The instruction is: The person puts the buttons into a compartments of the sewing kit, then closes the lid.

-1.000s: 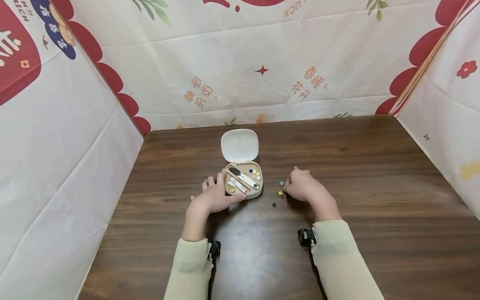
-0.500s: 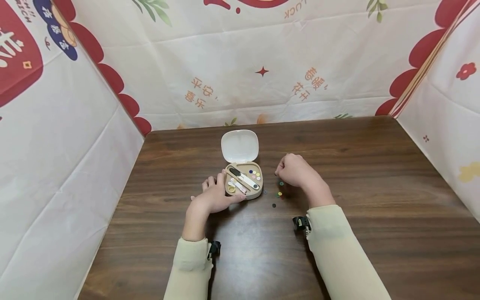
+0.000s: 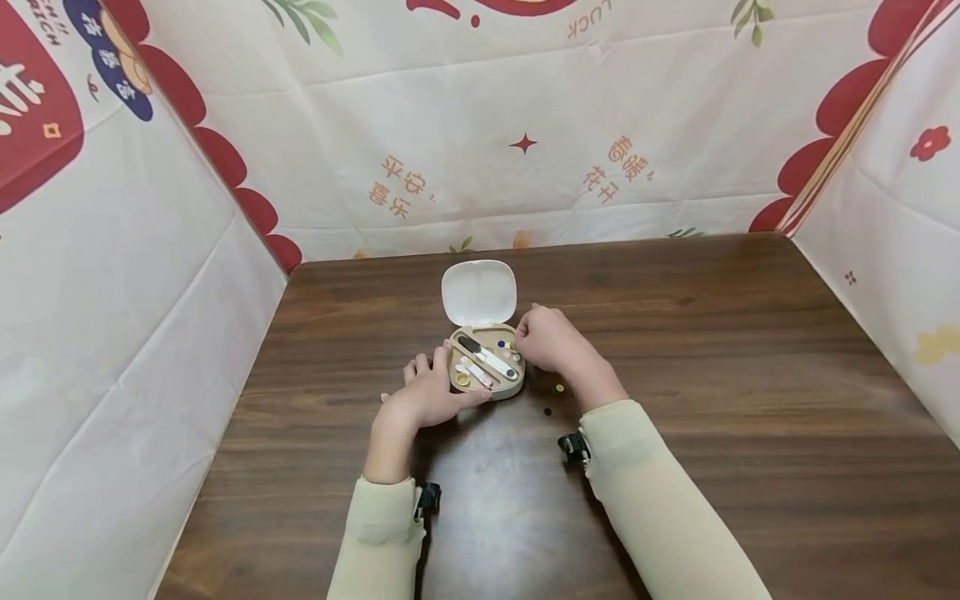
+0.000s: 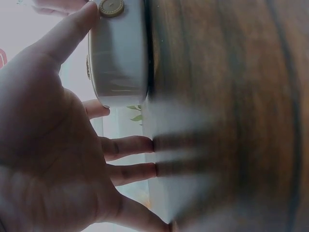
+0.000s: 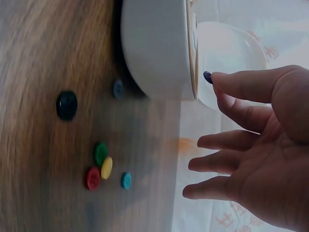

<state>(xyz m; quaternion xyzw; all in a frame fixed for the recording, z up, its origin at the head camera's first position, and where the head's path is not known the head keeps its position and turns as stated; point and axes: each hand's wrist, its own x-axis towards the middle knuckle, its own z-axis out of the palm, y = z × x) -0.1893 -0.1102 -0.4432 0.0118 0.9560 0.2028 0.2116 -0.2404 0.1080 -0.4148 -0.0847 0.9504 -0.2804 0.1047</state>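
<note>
A beige sewing box [image 3: 513, 388] stands on the table with its white lid [image 3: 478, 293] raised. My left hand [image 3: 426, 398] lies spread along the box's left side, thumb at the front rim, index fingertip at the side; the other fingertips rest on the table. Over the box's right compartment, my right hand [image 3: 553, 343] pinches a small dark button [image 5: 208, 77] between thumb and index finger. That compartment has several buttons. Beside them lie a black-and-white slender tool [image 3: 487, 357], a pale strip [image 3: 476, 370] and a gold ring-like piece [image 3: 462, 379].
Loose buttons lie on the table right of the box: a black one [image 5: 66, 105], a grey-blue one [image 5: 118, 89], a green one [image 5: 100, 153], a yellow one [image 5: 106, 168], a red one [image 5: 92, 178] and a light blue one [image 5: 126, 180]. A printed cloth [image 3: 480, 125] stands behind the table.
My right hand has moved left from the loose buttons to above the box's right compartment, carrying the dark button. My left hand and the box stay in place.
</note>
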